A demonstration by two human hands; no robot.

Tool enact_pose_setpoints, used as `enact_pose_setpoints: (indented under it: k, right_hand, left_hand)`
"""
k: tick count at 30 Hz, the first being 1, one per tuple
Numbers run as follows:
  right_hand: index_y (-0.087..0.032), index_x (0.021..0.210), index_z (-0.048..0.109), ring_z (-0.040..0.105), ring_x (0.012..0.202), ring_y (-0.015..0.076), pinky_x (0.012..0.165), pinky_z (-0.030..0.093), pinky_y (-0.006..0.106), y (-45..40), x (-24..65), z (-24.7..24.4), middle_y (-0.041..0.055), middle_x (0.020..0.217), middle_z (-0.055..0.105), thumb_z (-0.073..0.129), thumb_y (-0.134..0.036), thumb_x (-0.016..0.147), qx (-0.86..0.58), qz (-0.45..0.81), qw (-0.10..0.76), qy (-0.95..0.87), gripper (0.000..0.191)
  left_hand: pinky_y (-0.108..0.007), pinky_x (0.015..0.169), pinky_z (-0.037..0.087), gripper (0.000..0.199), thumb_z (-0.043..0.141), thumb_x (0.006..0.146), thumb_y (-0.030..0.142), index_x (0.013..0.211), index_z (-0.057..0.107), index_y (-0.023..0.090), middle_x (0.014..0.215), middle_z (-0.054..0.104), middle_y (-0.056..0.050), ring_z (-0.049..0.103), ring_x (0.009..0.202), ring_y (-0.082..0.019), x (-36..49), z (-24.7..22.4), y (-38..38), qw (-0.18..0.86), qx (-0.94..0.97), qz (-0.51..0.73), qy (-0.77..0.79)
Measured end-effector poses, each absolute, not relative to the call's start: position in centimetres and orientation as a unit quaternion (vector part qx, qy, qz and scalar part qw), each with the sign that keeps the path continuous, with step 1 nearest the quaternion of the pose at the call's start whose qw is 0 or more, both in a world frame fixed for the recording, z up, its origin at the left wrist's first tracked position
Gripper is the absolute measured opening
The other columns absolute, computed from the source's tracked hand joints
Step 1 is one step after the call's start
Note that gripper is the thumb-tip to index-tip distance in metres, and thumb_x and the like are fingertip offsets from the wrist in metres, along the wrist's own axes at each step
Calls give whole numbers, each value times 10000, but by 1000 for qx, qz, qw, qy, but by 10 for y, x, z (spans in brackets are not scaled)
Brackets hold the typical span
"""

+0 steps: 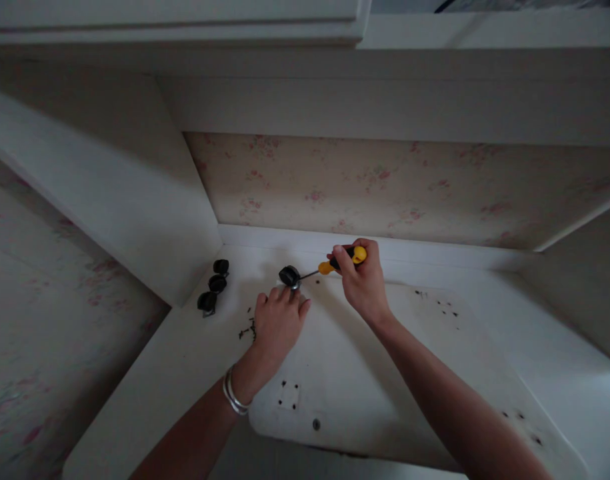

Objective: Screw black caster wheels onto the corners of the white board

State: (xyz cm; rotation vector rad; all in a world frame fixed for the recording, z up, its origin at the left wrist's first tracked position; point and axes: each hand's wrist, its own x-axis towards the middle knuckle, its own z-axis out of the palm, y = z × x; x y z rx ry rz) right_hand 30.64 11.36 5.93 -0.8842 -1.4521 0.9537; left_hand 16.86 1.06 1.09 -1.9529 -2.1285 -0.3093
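Note:
A black caster wheel (289,275) with a metal plate stands at the back left corner of a white panel (355,373). My left hand (281,320), with two silver bangles on its wrist, rests on the panel. Its fingertips hold the caster at its base, and the thumb points out to the right. In my right hand (365,287) is a screwdriver (327,268) with a yellow and black handle. Its thin shaft slants down leftward to the caster's plate; the exact contact of the tip is too small to make out.
Three more casters (217,284) stand in a row on the left. Several loose screws (247,330) lie beside my left wrist. Screw holes (288,395) mark the panel's corners. White boards (109,173) rise at the left and overhead, with floral wallpaper (375,183) behind.

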Motion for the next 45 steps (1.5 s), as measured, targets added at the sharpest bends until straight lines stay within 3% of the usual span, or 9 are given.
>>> enact_pose_setpoints:
  k: [31,45]
  right_hand:
    - [-267,1026,440,690,766,218,674,542,376,123,309,65,22,862,694,597,-602,871,-398,374,534,-645,401]
    - [-270,982,454,628,678,210,644,444,334,126,280,108,-13,736,635,544,-633,888,-367,302,428,-768,386]
  left_hand:
    - [-456,802,397,372,416,1015,409,1173,710,245,1165,736,-101,609,995,-306,168,7,11,117,-664,-105,-731]
    - [-455,814,396,359,424,1014,408,1154,711,244,1148,738,-103,608,1023,-303,168,6,10,114,-664,-110,-730]
